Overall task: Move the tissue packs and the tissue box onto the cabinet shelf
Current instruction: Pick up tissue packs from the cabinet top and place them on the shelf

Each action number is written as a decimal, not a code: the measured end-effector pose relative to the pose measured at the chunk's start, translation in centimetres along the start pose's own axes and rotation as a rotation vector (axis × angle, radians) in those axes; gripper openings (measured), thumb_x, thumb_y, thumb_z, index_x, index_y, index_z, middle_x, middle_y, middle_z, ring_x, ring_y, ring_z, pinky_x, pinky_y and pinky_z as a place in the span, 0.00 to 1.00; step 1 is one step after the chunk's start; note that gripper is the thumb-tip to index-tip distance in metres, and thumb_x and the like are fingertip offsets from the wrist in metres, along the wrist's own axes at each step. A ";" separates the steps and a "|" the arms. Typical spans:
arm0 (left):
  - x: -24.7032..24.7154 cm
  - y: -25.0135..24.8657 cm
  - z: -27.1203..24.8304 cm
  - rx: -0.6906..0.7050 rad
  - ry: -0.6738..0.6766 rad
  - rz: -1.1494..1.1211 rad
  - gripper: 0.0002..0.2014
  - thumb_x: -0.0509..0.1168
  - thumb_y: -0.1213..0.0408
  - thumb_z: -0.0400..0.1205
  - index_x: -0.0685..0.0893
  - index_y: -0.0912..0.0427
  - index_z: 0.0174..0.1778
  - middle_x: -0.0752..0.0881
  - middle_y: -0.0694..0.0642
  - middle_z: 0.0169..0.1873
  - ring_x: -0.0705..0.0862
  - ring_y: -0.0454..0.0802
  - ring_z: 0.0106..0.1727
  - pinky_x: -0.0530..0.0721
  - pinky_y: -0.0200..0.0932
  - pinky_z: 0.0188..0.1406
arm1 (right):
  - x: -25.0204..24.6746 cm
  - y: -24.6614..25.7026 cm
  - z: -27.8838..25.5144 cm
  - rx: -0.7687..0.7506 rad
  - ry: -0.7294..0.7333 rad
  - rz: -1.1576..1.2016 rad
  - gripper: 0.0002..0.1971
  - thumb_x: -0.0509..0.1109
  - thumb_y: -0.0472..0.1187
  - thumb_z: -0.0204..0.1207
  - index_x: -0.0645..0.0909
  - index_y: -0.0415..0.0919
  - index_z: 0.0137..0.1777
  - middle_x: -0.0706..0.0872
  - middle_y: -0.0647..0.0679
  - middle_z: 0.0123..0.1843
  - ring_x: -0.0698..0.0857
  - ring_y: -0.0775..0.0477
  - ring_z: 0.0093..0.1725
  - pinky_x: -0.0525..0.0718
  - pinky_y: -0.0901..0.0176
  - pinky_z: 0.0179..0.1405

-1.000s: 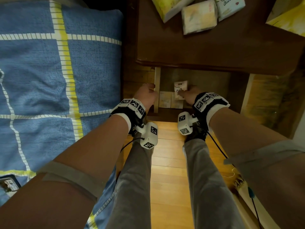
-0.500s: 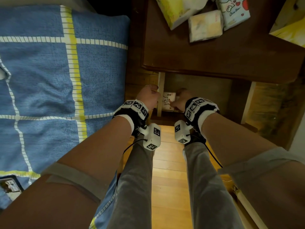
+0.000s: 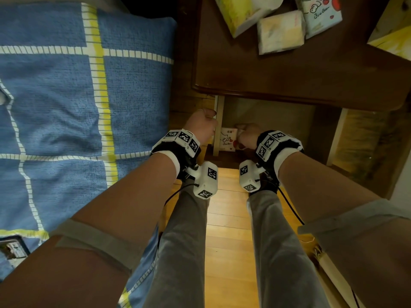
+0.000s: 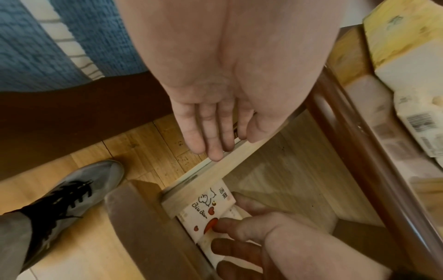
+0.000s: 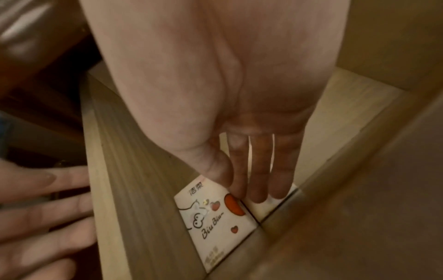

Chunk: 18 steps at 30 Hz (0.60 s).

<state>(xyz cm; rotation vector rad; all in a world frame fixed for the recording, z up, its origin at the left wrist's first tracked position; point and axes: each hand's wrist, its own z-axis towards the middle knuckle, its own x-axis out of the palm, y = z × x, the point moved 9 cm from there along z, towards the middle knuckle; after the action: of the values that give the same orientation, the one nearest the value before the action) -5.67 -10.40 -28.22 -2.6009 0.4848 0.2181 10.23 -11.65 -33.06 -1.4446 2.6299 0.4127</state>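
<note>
While the cabinet top (image 3: 289, 81) is hiding most of the shelf (image 5: 347, 106), the right hand (image 5: 239, 132) is reaching in, straight fingers pressing a heart-printed pack (image 5: 215, 214) lying on it. Left hand (image 4: 215, 113) is resting flat-fingered on the cabinet's side panel (image 4: 215, 170), gripping nothing. More packs (image 3: 280, 32) are sitting on the top, partly cropped.

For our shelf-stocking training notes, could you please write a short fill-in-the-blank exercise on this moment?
1. The right hand touches a tissue pack printed with red ____.
2. That pack lies inside the ____, below its dark top.
3. The left hand rests on the cabinet's ____ side panel, holding nothing.
4. The bedspread beside the cabinet is ____ with yellow and white stripes.

Missing words: hearts; cabinet; pale wooden; blue
</note>
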 end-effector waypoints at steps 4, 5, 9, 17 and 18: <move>-0.7 -0.7 -1.2 -0.003 -0.041 0.031 0.17 0.60 0.67 0.83 0.79 0.57 0.69 0.85 0.60 0.65 0.87 0.57 0.58 0.85 0.50 0.61 | -1.4 -1.0 -1.5 0.042 -0.041 0.276 0.30 0.65 0.30 0.80 0.66 0.46 0.81 0.80 0.37 0.73 0.85 0.40 0.56 0.87 0.42 0.59; -1.1 -1.0 -1.7 -0.003 -0.060 0.047 0.15 0.60 0.66 0.83 0.82 0.56 0.65 0.86 0.60 0.64 0.86 0.60 0.61 0.85 0.55 0.65 | -2.3 -1.1 -2.7 0.043 -0.045 0.346 0.28 0.65 0.31 0.81 0.68 0.45 0.80 0.82 0.36 0.68 0.85 0.41 0.51 0.88 0.41 0.59; -2.0 -4.1 -4.7 0.021 -0.071 0.095 0.06 0.62 0.59 0.83 0.83 0.49 0.42 0.91 0.55 0.47 0.90 0.56 0.51 0.87 0.58 0.59 | -6.9 -0.4 -8.8 0.029 -0.025 0.438 0.10 0.63 0.34 0.83 0.79 0.45 0.61 0.88 0.46 0.47 0.82 0.49 0.37 0.89 0.51 0.44; -4.2 -17.6 -10.0 0.262 -0.272 0.158 0.08 0.67 0.56 0.79 0.84 0.49 0.54 0.88 0.46 0.46 0.87 0.48 0.49 0.85 0.46 0.52 | -21.9 5.0 -16.5 -0.353 -0.457 0.308 0.13 0.69 0.39 0.77 0.84 0.56 0.57 0.86 0.49 0.59 0.85 0.43 0.58 0.86 0.50 0.56; -4.4 -19.1 -10.1 0.306 -0.309 0.179 0.11 0.67 0.57 0.79 0.83 0.48 0.58 0.87 0.47 0.50 0.86 0.49 0.52 0.85 0.47 0.54 | -23.7 6.0 -16.6 -0.386 -0.531 0.186 0.19 0.68 0.38 0.77 0.81 0.60 0.64 0.81 0.48 0.69 0.79 0.39 0.68 0.81 0.46 0.65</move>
<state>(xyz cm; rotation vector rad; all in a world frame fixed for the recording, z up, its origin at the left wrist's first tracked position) -1.88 1.72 -10.16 -2.1778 0.5874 0.5513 18.54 5.75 -10.68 -0.9770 2.3221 1.1931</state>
